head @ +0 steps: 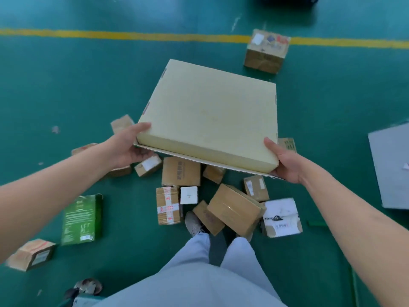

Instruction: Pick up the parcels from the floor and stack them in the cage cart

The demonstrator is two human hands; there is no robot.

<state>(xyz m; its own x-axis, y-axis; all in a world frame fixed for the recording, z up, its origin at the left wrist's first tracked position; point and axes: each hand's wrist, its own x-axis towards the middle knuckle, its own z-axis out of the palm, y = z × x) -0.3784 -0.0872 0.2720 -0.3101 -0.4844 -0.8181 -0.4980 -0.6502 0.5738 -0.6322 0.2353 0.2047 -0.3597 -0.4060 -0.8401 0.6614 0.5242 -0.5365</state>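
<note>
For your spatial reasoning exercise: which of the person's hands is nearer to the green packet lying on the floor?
Left. The left hand grips the big flat box's near-left corner, above and right of the green packet. The right hand grips the near-right corner, far across the parcels.

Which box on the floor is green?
The flat green box with white writing, lying on the floor below the left arm. The other parcels around it are brown cardboard or white.
</note>
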